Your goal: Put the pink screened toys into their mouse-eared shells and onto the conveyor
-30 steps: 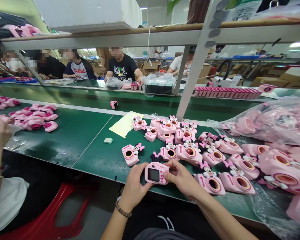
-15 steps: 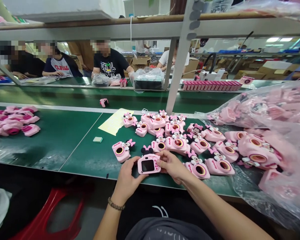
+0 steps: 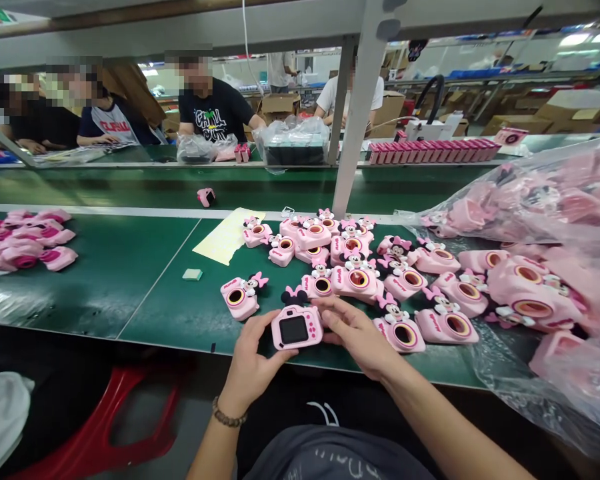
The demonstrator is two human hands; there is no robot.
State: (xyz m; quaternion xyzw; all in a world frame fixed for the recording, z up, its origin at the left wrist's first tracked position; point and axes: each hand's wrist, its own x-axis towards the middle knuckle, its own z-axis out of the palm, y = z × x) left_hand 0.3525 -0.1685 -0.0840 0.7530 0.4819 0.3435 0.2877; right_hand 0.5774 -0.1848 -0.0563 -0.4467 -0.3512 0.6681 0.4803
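Between my two hands is a pink toy camera (image 3: pixel 294 330), its dark screen and small pink buttons facing me and black mouse ears with a pink bow on top. My left hand (image 3: pixel 256 357) grips its left end, thumb along the bottom edge. At the right end, my right hand (image 3: pixel 357 333) has its thumb and fingers closed about the edge, the fingertips partly hidden behind. Just beyond lie several pink camera shells (image 3: pixel 357 280) with mouse figures and round lens openings. One such shell (image 3: pixel 240 298) lies apart, to the left of the held camera.
A clear plastic bag (image 3: pixel 575 253) full of pink shells spreads over the right side. Yellow paper (image 3: pixel 225 237) and a small pale green block (image 3: pixel 193 274) lie left of the middle. More pink parts (image 3: pixel 27 240) are piled far left. A metal post (image 3: pixel 357 120) rises at the back.
My right thumb has drawn back from the camera's buttons toward its edge. The camera is still in both hands, turned slightly. The head view has tilted down a little.
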